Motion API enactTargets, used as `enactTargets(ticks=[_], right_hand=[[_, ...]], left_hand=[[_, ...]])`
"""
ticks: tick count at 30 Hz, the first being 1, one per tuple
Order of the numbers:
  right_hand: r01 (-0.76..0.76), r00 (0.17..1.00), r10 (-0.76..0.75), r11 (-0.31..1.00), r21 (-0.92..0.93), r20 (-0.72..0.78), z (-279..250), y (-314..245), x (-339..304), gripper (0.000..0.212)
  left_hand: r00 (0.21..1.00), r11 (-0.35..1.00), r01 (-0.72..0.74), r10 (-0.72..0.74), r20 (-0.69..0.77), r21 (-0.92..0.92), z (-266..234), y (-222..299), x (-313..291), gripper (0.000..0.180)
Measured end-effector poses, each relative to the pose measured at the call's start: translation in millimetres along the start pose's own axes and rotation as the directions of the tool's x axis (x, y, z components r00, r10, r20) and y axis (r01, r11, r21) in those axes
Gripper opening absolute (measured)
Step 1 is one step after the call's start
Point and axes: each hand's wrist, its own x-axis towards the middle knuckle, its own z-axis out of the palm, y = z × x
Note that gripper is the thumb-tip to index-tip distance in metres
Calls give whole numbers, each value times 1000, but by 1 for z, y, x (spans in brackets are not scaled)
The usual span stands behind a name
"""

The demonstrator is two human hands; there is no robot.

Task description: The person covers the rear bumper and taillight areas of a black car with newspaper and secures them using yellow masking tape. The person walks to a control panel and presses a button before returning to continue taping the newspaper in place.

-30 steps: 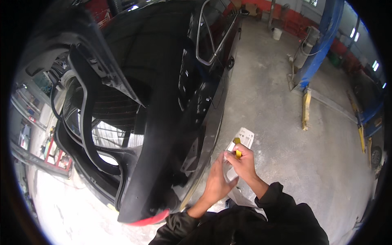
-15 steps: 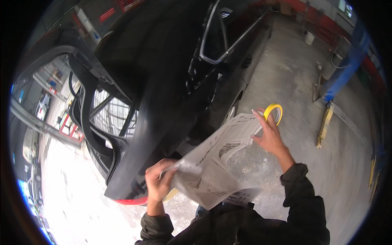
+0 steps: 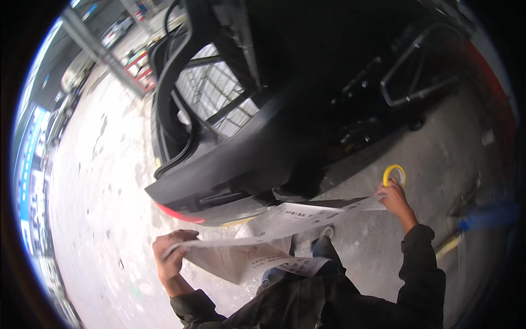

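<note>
A large sheet of newspaper (image 3: 293, 217) is stretched between my two hands, with its lower part sagging toward my body. My left hand (image 3: 169, 255) pinches its left end. At the far right end, my right hand (image 3: 395, 199) grips the paper's corner and also holds a roll of yellow masking tape (image 3: 387, 176), which sticks up above the fingers. Just beyond the sheet is the rear corner of a dark car body (image 3: 246, 151), with a red tail light (image 3: 178, 214) low at its left. Whether the paper touches the car I cannot tell.
The car's rear opening, framed in black (image 3: 164, 115), lies ahead to the left. A grey column (image 3: 104, 52) and a red rack (image 3: 141, 71) stand farther off. At right is a blurred blue post (image 3: 485, 217). My legs show below the paper, over the concrete floor (image 3: 98, 181).
My hands have spread apart, the left one leftward and down, the right one rightward and down. The newspaper is pulled wider. The view has turned, so the car's rear appears more side-on.
</note>
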Motion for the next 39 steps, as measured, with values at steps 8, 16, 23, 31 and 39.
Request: enactTargets(ticks=[8, 16, 23, 31, 39], right_hand=[[183, 968, -199, 977, -114, -151, -45, -7, 69, 23], [301, 900, -371, 908, -291, -227, -58, -16, 123, 21], [256, 917, -319, 931, -261, -239, -34, -3, 173, 24], [239, 923, -272, 960, -147, -271, -22, 0, 185, 26], [202, 944, -215, 976, -76, -249, -66, 33, 133, 25]], left_hand=[[727, 869, 484, -461, -509, -97, -8, -158, -90, 28], [443, 801, 596, -380, -812, -49, 6, -235, -87, 30], [271, 833, 552, -231, -934, -46, 7, -270, -60, 33], [57, 691, 716, 88, -995, 102, 39, -245, -43, 33], [-137, 926, 364, -54, -989, -101, 87, -197, -15, 66]])
